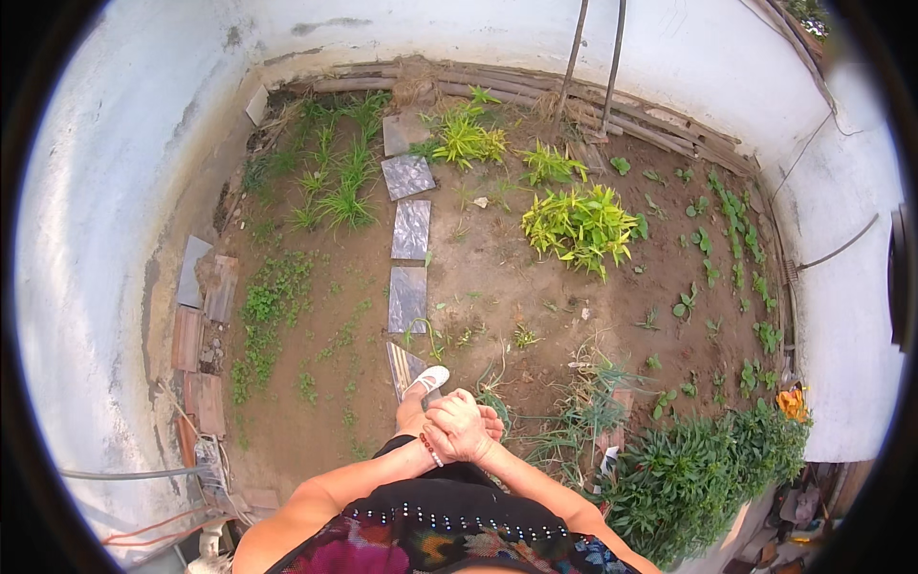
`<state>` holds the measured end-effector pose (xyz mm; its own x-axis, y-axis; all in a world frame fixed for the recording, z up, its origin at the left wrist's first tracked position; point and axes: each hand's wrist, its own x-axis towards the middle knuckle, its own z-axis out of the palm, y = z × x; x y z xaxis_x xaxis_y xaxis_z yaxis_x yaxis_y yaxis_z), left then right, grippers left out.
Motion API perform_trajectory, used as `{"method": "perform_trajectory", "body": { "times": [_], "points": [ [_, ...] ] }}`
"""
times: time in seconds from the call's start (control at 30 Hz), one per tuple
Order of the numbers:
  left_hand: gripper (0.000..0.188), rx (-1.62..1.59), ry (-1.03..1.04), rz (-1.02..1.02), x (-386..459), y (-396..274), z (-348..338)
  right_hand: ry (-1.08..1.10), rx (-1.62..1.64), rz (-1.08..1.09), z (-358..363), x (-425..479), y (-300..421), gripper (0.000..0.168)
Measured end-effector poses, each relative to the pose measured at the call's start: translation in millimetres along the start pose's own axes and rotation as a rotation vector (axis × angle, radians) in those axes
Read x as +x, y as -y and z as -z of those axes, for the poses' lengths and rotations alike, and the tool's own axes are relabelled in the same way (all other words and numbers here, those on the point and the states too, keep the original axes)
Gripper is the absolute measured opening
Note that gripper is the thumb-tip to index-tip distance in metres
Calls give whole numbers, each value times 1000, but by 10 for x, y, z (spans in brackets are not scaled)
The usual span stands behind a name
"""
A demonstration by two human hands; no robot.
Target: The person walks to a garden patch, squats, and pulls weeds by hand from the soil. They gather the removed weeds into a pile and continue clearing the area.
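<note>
My two hands are clasped together in front of my waist. My right hand (452,427) wraps over my left hand (493,422), with its fingers bent around the back of it near the wrist. Only the fingertips of the left hand show past the right one; its palm is hidden. A beaded bracelet (431,450) in red and white circles my left wrist. Below the hands, one foot in a white shoe (433,377) steps on a striped stone tile (403,366). No tool is visible in either hand.
Grey marbled tiles (409,300) run ahead as a path through soil. Grassy green plants (348,190) grow left of it, a yellow-green leafy clump (577,226) and seedlings (685,301) right. A dense bush (703,473) is near right. White walls (107,251) and stacked poles (502,86) enclose the plot.
</note>
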<state>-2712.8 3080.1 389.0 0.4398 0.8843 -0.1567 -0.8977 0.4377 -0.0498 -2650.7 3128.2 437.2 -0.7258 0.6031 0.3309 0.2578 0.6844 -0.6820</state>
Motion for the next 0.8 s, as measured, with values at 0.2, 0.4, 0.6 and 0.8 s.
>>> {"method": "perform_trajectory", "body": {
  "times": [0.2,0.4,0.6,0.8],
  "points": [
    [36,240,-248,-294,-492,185,-175,-92,-9,-67,-167,-346,-280,23],
    [62,1843,-292,-869,-874,177,-684,51,1249,-1420,-841,-547,-348,49],
    [52,2213,-279,-1264,-2025,-78,319,520,1745,-1110,-1560,-618,890,51],
    [44,1050,-1641,-788,-2789,411,1252,733,1048,-1168,-1652,-523,1659,47]
  ]
}}
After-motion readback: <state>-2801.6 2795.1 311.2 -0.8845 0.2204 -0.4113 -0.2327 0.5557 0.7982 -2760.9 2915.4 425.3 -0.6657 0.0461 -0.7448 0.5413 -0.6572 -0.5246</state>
